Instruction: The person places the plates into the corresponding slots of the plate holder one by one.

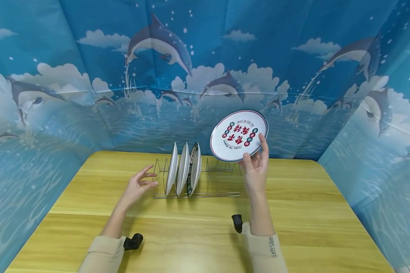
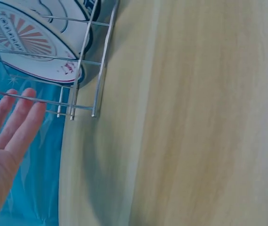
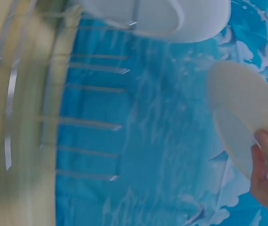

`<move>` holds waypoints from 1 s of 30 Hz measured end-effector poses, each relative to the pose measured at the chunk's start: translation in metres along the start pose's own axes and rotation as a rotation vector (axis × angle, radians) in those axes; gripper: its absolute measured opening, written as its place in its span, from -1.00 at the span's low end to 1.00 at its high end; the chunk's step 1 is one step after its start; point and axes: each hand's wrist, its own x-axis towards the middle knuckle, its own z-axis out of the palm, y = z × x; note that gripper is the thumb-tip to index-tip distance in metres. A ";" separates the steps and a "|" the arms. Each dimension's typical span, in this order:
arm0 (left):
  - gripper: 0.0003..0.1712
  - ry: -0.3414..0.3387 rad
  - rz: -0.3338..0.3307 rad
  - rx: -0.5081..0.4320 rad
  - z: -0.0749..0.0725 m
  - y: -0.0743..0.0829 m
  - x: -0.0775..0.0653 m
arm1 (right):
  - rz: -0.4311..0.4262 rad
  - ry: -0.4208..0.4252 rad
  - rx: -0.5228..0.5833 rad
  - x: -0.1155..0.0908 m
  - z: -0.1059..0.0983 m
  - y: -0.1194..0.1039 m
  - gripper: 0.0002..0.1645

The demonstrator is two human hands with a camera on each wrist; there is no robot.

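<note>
A white oval plate (image 1: 239, 135) with a dark rim, red and green lettering on its face, is held up by my right hand (image 1: 257, 172). The thumb and fingers pinch its lower right edge, above the right end of a wire dish rack (image 1: 222, 195). Three plates stand on edge in the rack's left half: a left plate (image 1: 172, 170), a middle plate (image 1: 182, 170) and a right plate (image 1: 196, 170) with a dark patterned rim. My left hand (image 1: 139, 187) is at the rack's left end, its extended fingertips against the end wire in the left wrist view.
The rack stands near the back edge of a yellow wood-grain table (image 1: 177, 239). Behind and beside the table hangs a blue curtain (image 1: 99, 110) printed with dolphins and clouds. Black wrist cameras (image 1: 134, 241) stick out from both sleeves.
</note>
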 end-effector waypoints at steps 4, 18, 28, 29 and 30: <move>-0.30 0.046 -0.038 -0.007 0.003 0.002 0.001 | 0.120 -0.045 -0.177 -0.005 -0.013 0.001 -0.25; -0.42 0.046 -0.109 -0.076 0.003 0.001 0.006 | 0.202 -0.339 -0.520 -0.013 -0.005 0.018 -0.26; -0.43 0.004 -0.127 -0.042 0.000 0.002 0.008 | 0.162 -0.452 -0.638 -0.017 0.012 0.035 -0.25; -0.43 0.005 -0.133 -0.042 0.000 0.002 0.008 | 0.154 -0.455 -0.658 -0.018 0.013 0.037 -0.25; -0.43 0.001 -0.133 -0.037 0.000 0.002 0.008 | 0.151 -0.456 -0.673 -0.019 0.014 0.040 -0.24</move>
